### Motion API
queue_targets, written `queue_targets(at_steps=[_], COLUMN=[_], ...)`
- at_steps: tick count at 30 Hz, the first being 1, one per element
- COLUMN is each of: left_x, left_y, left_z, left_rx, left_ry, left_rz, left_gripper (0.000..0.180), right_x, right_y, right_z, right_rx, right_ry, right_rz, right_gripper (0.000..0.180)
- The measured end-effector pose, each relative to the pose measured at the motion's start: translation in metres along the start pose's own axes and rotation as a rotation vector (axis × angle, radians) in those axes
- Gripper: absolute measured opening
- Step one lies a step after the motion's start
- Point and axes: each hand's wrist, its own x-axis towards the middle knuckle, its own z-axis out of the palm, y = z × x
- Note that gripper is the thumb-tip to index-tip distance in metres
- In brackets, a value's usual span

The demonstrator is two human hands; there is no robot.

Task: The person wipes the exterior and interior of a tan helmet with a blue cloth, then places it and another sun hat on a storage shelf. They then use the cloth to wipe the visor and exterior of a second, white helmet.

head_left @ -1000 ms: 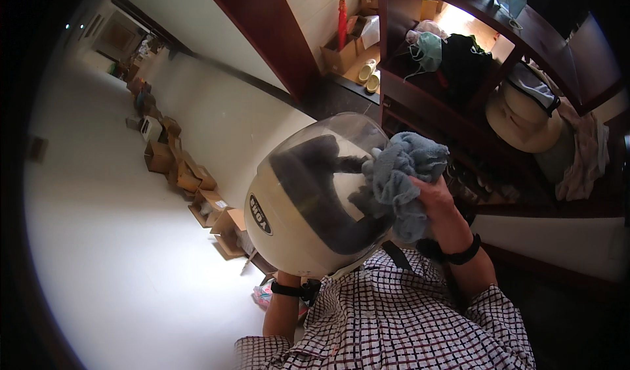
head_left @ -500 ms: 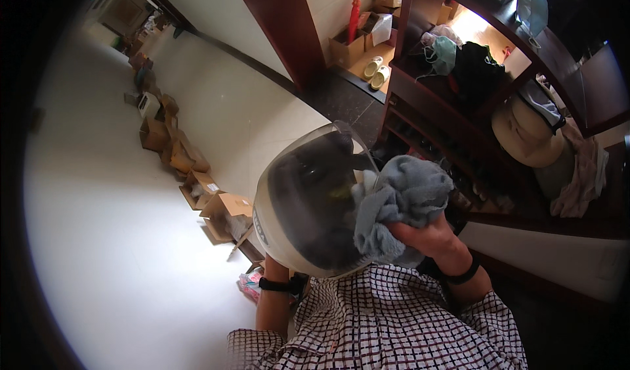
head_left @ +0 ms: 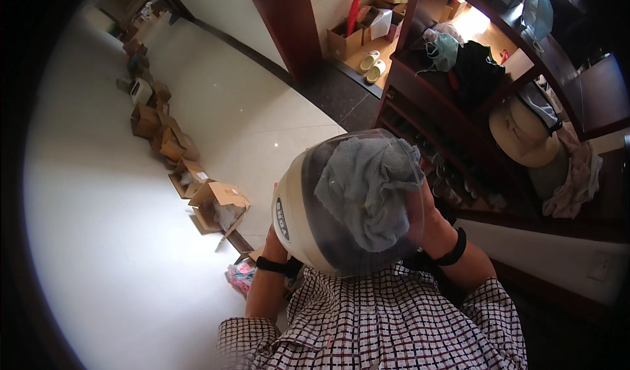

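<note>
A cream-white helmet (head_left: 296,222) with a see-through visor (head_left: 338,255) is held up in front of my chest. My left hand (head_left: 273,240) supports it from the left side, its fingers mostly hidden behind the shell. A bunched grey cloth (head_left: 367,183) shows through the visor, on the visor's inner side. My right hand (head_left: 428,220) grips this cloth at the helmet's right edge, and part of the hand is seen through the clear plastic. Black bands circle both wrists.
Open cardboard boxes (head_left: 213,206) line the pale floor on the left. At the right, a dark wooden shelf unit (head_left: 420,101) carries face masks, a beige hat (head_left: 518,133) and cloths. Light-coloured shoes (head_left: 373,68) sit beyond a doorway, near a red umbrella (head_left: 354,12).
The grey cloth has moved left from outside the visor's right edge to behind the visor. My right hand has gone with it. The helmet has turned and shifted slightly right.
</note>
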Motion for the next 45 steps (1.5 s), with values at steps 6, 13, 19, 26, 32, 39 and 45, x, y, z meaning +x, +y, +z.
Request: queue_targets(at_steps=[6,13,19,26,32,39,45], left_x=[-0.022,-0.031,-0.024,-0.013,-0.005,0.007,0.021], left_y=[-0.004,-0.004,0.0,0.015,0.041,0.062,0.06], left_z=[-0.005,-0.005,-0.005,0.001,0.071,0.105,0.112], left_rx=[-0.033,-0.043,-0.037,-0.07,0.584,1.002,1.18], left_ry=[0.012,0.011,-0.004,-0.035,0.004,-0.285,-0.41], left_rz=[-0.004,-0.001,-0.012,-0.059,0.121,0.152,0.078], left_gripper=[0.062,0.062,0.063,0.063,0.084,0.121,0.114], right_x=[0.008,-0.007,-0.01,-0.008,-0.016,-0.025,-0.033], right_y=[0.015,0.027,0.006,0.01,0.017,0.015,0.034], right_z=[-0.02,-0.065,-0.016,-0.004,-0.021,-0.01,-0.055], right_rx=[0.03,-0.808,-0.904,-0.837,-0.79,-0.744,-0.769], right_ry=[-0.168,-0.63,-0.807,-0.82,-0.85,-0.798,-0.786], right_rz=[0.096,-0.26,0.588,0.658,0.434,0.521,-0.163], right_gripper=[0.046,0.045,0.048,0.059,0.052,0.052,0.043])
